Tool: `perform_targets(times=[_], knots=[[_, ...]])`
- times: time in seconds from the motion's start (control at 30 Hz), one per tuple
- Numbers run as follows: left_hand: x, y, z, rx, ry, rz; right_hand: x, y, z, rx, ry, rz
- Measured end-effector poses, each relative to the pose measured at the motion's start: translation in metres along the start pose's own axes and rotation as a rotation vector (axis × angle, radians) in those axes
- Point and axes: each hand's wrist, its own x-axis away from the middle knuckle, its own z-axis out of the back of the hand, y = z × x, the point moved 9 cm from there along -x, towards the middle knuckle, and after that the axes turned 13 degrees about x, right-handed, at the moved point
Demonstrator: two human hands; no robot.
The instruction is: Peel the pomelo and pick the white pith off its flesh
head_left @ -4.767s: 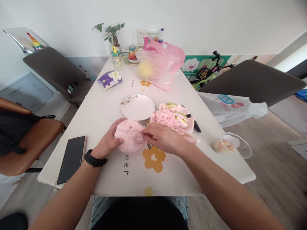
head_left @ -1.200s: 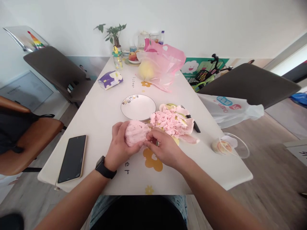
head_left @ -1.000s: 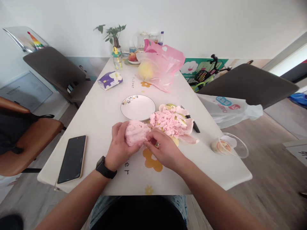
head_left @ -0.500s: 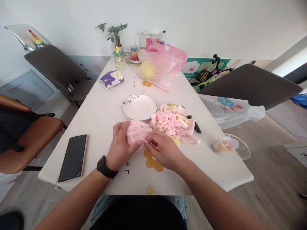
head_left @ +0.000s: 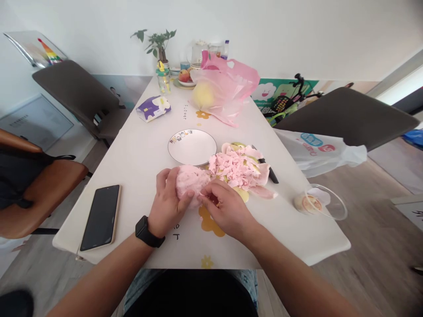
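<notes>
A peeled pomelo (head_left: pixel 191 181), covered in pale pink pith, rests low over the table's near half. My left hand (head_left: pixel 168 202) is wrapped round its left side, thumb in front. At its right side, the fingers of my right hand (head_left: pixel 224 204) are pinched together at the surface, on what looks like a small strip of pith; the fingertips are partly hidden. Just beyond my right hand lies a heap of pomelo peel (head_left: pixel 236 169), pink pith scraps on top and yellow-green rind showing. A knife with a black handle (head_left: pixel 272 175) lies partly under the heap's right edge.
Beyond the pomelo is a white plate (head_left: pixel 192 149). A phone (head_left: pixel 101 217) lies at the left edge. Farther back are a tissue pack (head_left: pixel 153 108) and a pink bag (head_left: pixel 228 90) with a yellow fruit inside. A clear plastic container (head_left: pixel 325 201) hangs at the right edge.
Since the earliest frame, the pomelo has shifted right and been turned, and my left hand has moved from its side to a grip over it. Lately only my right fingers shift slightly.
</notes>
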Motion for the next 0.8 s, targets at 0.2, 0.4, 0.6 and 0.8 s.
perform_targets(times=[0.2, 0.4, 0.6, 0.8], knots=[[-0.002, -0.001, 0.001, 0.017, 0.006, 0.011, 0.006, -0.006, 0.0, 0.058, -0.043, 0.176], [-0.008, -0.008, 0.007, 0.065, 0.05, 0.046, 0.03, -0.01, -0.017, 0.17, -0.236, 0.315], [-0.015, -0.028, 0.019, 0.138, 0.118, 0.172, 0.017, 0.036, 0.026, 0.142, 0.046, 0.126], [-0.015, -0.024, 0.019, 0.17, 0.098, 0.198, -0.012, 0.067, 0.063, 0.322, 0.256, 0.013]])
